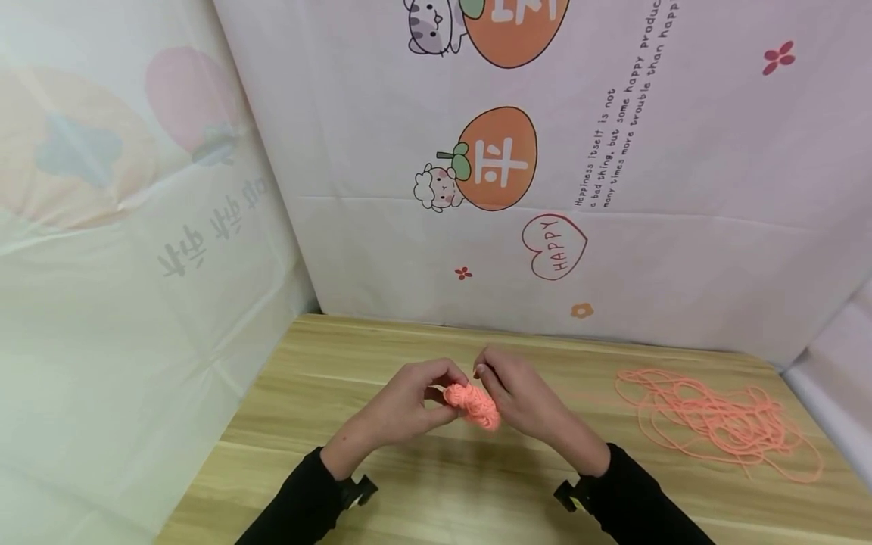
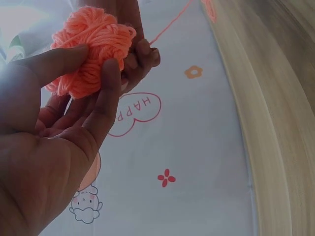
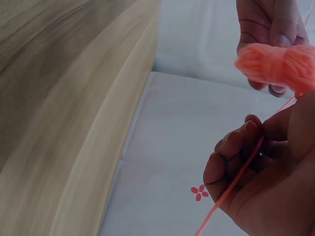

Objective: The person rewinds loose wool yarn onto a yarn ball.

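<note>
A small coral-pink ball of yarn is held above the table between the two hands. My left hand pinches it between thumb and fingers; the left wrist view shows the wound strands of the yarn ball up close. Just right of it, my right hand has its fingers curled round a single strand of yarn. In the right wrist view that strand runs across the palm, between thumb and forefinger, toward the ball. A loose tangle of the same yarn lies on the table at the right.
The wood-grain table ends at a printed white cloth hanging along its back. Another cloth wall closes the left side. Both wrists, in black sleeves, carry small dark devices.
</note>
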Motion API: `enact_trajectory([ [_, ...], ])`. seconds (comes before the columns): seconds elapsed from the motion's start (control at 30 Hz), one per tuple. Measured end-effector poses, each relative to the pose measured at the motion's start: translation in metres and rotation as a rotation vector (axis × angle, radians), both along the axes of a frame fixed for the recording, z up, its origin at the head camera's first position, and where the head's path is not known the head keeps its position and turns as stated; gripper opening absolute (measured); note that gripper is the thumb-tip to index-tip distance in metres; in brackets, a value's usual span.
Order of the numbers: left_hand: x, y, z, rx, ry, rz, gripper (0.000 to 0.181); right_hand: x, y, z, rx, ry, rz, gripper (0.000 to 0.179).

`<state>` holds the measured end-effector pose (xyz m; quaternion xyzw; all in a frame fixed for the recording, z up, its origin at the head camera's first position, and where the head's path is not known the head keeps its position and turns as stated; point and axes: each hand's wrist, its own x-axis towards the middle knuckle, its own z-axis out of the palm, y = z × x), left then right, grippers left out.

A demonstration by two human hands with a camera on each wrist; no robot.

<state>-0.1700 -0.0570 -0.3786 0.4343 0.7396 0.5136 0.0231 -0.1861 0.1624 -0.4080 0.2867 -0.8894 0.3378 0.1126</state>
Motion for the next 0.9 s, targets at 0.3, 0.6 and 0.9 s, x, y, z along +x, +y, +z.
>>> enact_trajectory([
  [0.3,-0.004,0.001,0.001,0.059,0.016,0.061,0.024,-0.001,0.001,-0.014,-0.045,-0.104,0.003,0.013],
  [0.6,-0.008,0.003,0.002,0.130,-0.016,0.139,0.024,0.002,0.001,-0.020,-0.066,-0.117,0.005,0.015],
  [0.9,-0.014,0.003,0.000,0.211,-0.091,0.198,0.024,0.009,-0.004,-0.023,-0.040,-0.081,0.031,0.024],
])
